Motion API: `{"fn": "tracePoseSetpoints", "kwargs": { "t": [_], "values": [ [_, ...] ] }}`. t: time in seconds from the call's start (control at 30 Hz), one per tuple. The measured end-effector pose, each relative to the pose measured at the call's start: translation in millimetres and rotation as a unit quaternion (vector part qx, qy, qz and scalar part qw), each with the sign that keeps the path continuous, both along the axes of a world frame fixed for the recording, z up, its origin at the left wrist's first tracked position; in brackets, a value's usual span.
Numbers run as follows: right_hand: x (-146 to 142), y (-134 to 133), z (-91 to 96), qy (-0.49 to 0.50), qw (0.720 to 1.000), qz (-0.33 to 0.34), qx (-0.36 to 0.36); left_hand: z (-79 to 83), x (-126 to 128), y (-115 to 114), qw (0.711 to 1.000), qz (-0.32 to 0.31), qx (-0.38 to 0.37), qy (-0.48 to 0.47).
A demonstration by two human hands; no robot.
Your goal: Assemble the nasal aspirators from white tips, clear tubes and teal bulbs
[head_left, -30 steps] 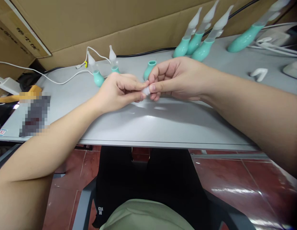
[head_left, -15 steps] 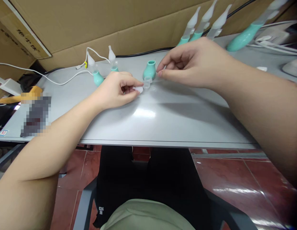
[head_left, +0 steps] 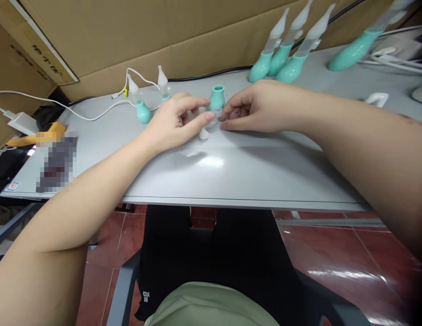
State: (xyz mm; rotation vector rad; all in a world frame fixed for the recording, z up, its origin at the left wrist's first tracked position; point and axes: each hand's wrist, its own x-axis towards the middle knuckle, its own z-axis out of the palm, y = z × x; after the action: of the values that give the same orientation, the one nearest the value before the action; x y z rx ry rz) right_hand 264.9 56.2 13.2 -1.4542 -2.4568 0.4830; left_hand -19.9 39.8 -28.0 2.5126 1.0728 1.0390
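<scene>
Teal bulb (head_left: 217, 98), mouth up and open, sits mid-length on the table (head_left: 251, 181), nearer back edge; clear cup (head_left: 215, 116) and white tip (head_left: 204, 134) just beside, all unjoined. Left hand (head_left: 178, 120) spread, holding nothing; right hand (head_left: 253, 108) at cup, grip unclear. Six assembled units (head_left: 260, 67) toward back edge. Hands partly block cup.

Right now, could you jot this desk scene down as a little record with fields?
Left hand: thumb and index finger apart, near the clear plastic piece
Right hand: fingertips near that piece; contact unclear
White nozzle tip: on the gray tabletop
Teal squeeze bulb: upright, opening uppermost
Assembled nasal aspirators: two at left, four at right
</scene>
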Motion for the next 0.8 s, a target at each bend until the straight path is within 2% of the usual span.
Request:
{"fn": "tracePoseSetpoints", "kwargs": {
  "t": [0.07,0.13,0.23,0.4,0.6,0.7,0.8],
  "values": [
    [-1,-1,0.8,-0.015,1.000,-0.005,0.000,-4.8,0,9,0.999,-0.003,0.046,-0.006],
    [-1,0,-0.9,-0.023,1.000,-0.002,0.002,-9.0,0,15,0.998,-0.027,0.061,0.010],
    [2,10,-10.2,0.016,0.999,0.036,0.021,-10.5,1,14,0.997,-0.052,0.041,0.030],
    [12,30,-27.4,0.159,0.982,0.103,-0.008,-3.6,5,2,1.000,-0.021,-0.007,0.010],
    [12,23,-25.5,0.238,0.964,0.112,-0.040,-4.1,6,7,1.000,0.003,-0.021,-0.007],
    [7,13,-19.5,0.306,0.944,0.101,-0.072,-4.4,5,8,0.999,0.009,-0.025,-0.030],
    [1,4,-14.6,0.395,0.909,0.077,-0.109,-2.6,4,7,0.998,0.022,-0.023,-0.047]
  ]
}}
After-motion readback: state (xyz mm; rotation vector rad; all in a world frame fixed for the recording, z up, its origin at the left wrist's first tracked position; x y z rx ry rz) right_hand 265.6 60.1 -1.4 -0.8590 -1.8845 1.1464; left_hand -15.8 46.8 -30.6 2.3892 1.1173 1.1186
